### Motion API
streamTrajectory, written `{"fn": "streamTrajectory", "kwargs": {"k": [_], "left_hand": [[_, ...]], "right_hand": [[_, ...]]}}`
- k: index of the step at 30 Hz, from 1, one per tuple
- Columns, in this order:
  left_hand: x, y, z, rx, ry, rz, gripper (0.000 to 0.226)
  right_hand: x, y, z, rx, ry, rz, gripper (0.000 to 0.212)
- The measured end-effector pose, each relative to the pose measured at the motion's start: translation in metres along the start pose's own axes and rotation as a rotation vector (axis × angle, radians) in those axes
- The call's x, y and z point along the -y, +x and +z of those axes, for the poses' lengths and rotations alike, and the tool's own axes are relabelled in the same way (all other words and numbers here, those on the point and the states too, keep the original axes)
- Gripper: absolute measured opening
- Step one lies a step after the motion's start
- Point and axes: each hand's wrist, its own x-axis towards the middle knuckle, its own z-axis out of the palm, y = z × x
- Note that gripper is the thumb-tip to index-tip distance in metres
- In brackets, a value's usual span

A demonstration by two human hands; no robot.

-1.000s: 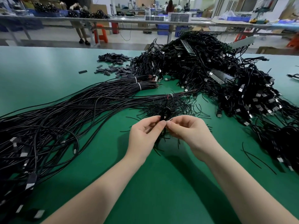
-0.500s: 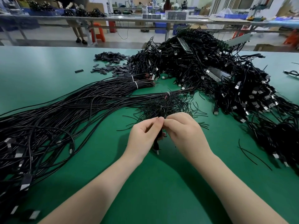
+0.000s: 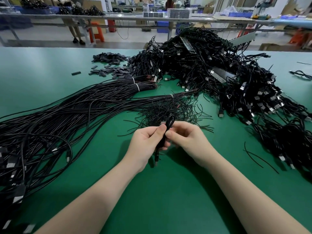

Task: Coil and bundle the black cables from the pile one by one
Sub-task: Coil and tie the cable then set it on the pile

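We see both hands at frame centre above green counter [image 3: 168, 191]. Left hand [image 3: 146, 146] curls around folded black cable [image 3: 166, 132], thumb pressing it. Right hand [image 3: 187, 141] pinches same cable with curled fingers. Cable loop sticks up above fingers; plug end dangles below left hand.

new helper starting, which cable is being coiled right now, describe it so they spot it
On the green table, find the two hands at the centre. The folded black cable pinched between the left hand and right hand is it: the only one lifted.
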Motion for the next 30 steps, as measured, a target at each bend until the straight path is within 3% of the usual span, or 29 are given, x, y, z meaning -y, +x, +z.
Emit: {"fn": "streamTrajectory", "kwargs": {"k": [2,4,6,9,11,13,16,19,21,23,25,27,30], "left_hand": [[0.0,0.0,-0.001,-0.003,0.018,-0.012,0.034],[0.003,-0.002,0.001,-0.041,0.156,0.055,0.038],[0.005,-0.006,0.003,-0.134,0.385,0.232,0.034],[0.006,-0.01,0.0,-0.166,0.634,0.488,0.027],[0.008,-0.009,-0.006,-0.185,0.686,0.528,0.029],[0.009,-0.008,-0.009,-0.241,0.655,0.495,0.027],[0.011,-0.004,-0.01,-0.336,0.587,0.433,0.023],[0.01,-0.004,-0.011,-0.358,0.585,0.407,0.023],[0.009,-0.008,-0.009,-0.352,0.616,0.402,0.024],[0.007,-0.013,-0.007,-0.345,0.688,0.438,0.026],[0.006,-0.017,-0.007,-0.341,0.845,0.529,0.029],[0.003,-0.015,-0.009,-0.37,0.958,0.555,0.033],[-0.011,0.006,-0.027,-0.502,0.967,0.384,0.039]], "right_hand": [[0.001,0.001,0.003,0.02,-0.125,-0.07,0.02],[0.008,0.0,0.01,-0.019,-0.014,-0.06,0.015],[0.022,0.001,0.012,-0.078,0.164,0.002,0.008],[0.053,-0.001,-0.018,-0.336,0.263,0.017,0.01],[0.07,-0.009,-0.054,-0.576,-0.101,-0.049,0.016],[0.074,-0.021,-0.096,-0.736,-0.668,-0.093,0.016],[0.058,-0.045,-0.153,-0.87,-1.358,0.131,0.025],[0.032,-0.067,-0.175,-0.726,-1.577,0.434,0.02],[0.021,-0.074,-0.174,-0.624,-1.606,0.561,0.034],[0.02,-0.074,-0.161,-0.666,-1.57,0.396,0.044],[0.02,-0.067,-0.129,-0.604,-1.551,0.218,0.046],[0.013,-0.057,-0.087,-0.451,-1.423,0.185,0.047],[-0.004,-0.045,-0.036,-0.339,-1.205,0.228,0.044]]}}
